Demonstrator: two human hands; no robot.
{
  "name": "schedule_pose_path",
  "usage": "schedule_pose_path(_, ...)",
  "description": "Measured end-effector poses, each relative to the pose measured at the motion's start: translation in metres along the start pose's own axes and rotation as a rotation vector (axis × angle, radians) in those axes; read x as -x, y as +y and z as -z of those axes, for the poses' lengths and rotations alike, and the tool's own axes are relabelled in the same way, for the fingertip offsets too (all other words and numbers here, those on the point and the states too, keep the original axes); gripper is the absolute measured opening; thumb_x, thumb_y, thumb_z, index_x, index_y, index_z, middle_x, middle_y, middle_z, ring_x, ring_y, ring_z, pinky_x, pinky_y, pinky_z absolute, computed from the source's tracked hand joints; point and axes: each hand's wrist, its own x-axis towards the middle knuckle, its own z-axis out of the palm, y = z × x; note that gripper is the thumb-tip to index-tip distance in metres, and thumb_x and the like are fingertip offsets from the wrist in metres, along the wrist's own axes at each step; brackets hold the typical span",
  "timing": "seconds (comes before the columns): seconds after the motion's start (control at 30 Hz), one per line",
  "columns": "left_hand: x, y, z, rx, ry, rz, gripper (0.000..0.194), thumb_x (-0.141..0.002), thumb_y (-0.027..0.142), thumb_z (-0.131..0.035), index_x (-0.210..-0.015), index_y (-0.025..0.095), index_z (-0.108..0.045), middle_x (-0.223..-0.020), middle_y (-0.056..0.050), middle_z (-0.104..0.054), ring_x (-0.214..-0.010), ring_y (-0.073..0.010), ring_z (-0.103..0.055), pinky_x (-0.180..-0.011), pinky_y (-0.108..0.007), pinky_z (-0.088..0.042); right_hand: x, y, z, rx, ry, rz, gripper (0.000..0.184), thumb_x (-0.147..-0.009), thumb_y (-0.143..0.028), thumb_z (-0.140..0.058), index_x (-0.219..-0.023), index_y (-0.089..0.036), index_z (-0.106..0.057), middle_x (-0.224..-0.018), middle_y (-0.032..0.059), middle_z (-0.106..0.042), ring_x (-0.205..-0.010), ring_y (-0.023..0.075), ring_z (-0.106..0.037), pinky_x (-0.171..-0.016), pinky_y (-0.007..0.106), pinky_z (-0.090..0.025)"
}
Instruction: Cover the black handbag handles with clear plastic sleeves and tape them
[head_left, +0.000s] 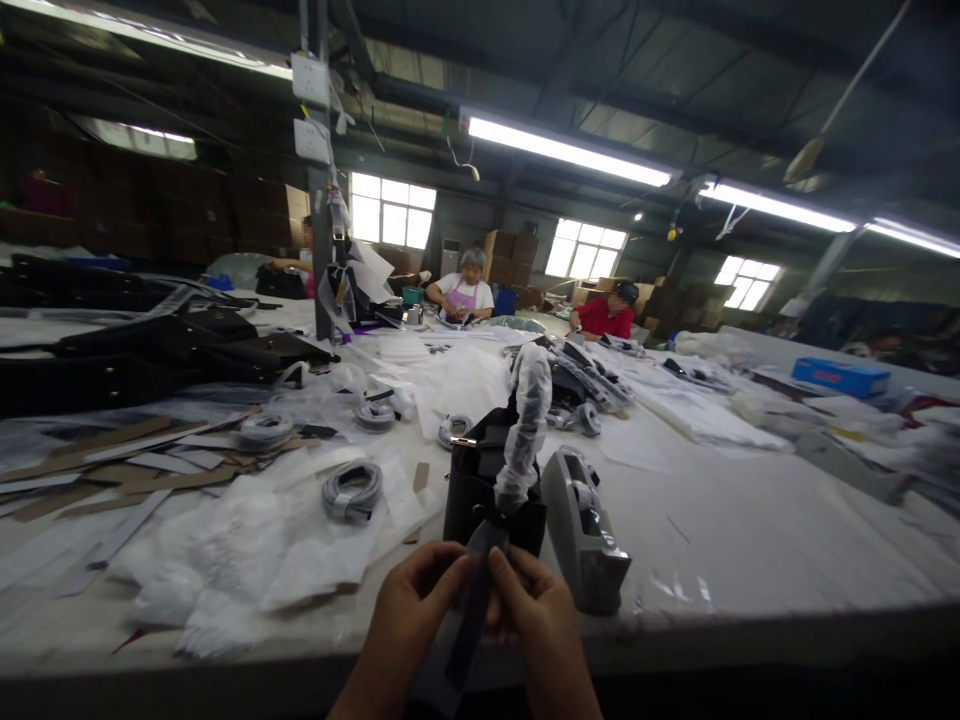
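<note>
In front of me at the table's near edge stands a black handbag [465, 492], its handle [526, 420] wrapped in white translucent film. Both my hands are just before the bag. My left hand [420, 597] pinches one side of a dark strap [470, 620] covered in clear film, and my right hand [534, 592] pinches its other side near the upper end. The strap hangs down between my palms toward the bottom of the view. Close to the right of the bag sits a grey tape dispenser [589, 540].
Crumpled white wrapping [247, 550], a coiled grey strap [352, 490] and cardboard strips [142, 460] lie to the left. Black bags [150, 360] are piled farther left. A metal post [322, 230] rises beyond the table. Two people sit across; a blue box [840, 378] stands at right.
</note>
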Motion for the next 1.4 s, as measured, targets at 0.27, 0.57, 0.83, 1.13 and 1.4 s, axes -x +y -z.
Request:
schedule_pose_path(0.27,0.004,-0.014,-0.001,0.052,0.028,0.004,0.037,-0.070,0.053,-0.076,-0.082,0.018,-0.073,-0.078,-0.004,-0.074,-0.078,-0.0231,-0.068,-0.071,-0.026,-0.052,0.009,0.013,0.002,0.178,0.040,0.056,0.052,-0.070,-0.066,-0.071,-0.071,-0.014,-0.078,-0.041,-0.0006,-0.052,-0.036,0.0098,-0.040,-0.038,0.022,-0.029)
schedule_pose_path(0.57,0.005,-0.010,-0.002,-0.055,-0.020,-0.021,0.038,-0.073,0.056,-0.072,-0.081,0.018,-0.076,-0.081,-0.006,-0.075,-0.082,-0.0251,-0.068,-0.066,-0.025,-0.051,0.018,0.030,0.002,0.249,0.060,0.080,0.048,-0.068,-0.063,-0.074,-0.077,-0.016,-0.081,-0.049,0.0028,-0.061,-0.039,0.0125,-0.047,-0.040,0.023,-0.036)
schedule_pose_path(0.83,0.000,0.001,-0.009,0.217,-0.021,0.185,0.044,-0.073,0.050,-0.076,-0.099,0.014,-0.076,-0.087,-0.009,-0.078,-0.083,-0.0264,-0.071,-0.071,-0.030,-0.054,0.018,0.021,0.004,0.177,0.050,0.061,0.046,-0.066,-0.059,-0.077,-0.084,-0.016,-0.081,-0.065,0.0090,-0.073,-0.039,0.0125,-0.049,-0.040,0.024,-0.038)
schedule_pose_path(1.13,-0.008,-0.007,-0.006,0.367,0.030,0.184,0.054,-0.061,0.035,-0.088,-0.109,0.017,-0.070,-0.090,-0.006,-0.077,-0.089,-0.0229,-0.071,-0.077,-0.027,-0.055,0.017,0.040,0.001,0.150,0.055,0.099,0.053,-0.063,-0.064,-0.077,-0.084,-0.015,-0.078,-0.069,0.0083,-0.073,-0.050,0.0145,-0.055,-0.043,0.022,-0.040)
schedule_pose_path(1.4,-0.017,0.004,-0.015,0.271,0.034,0.071,0.041,-0.071,0.039,-0.081,-0.103,0.016,-0.070,-0.096,-0.009,-0.078,-0.097,-0.0255,-0.070,-0.083,-0.029,-0.054,-0.003,-0.012,0.007,0.260,0.080,0.117,0.049,-0.079,-0.062,-0.064,-0.080,-0.014,-0.075,-0.043,-0.0018,-0.052,-0.041,0.0106,-0.047,-0.042,0.020,-0.038)
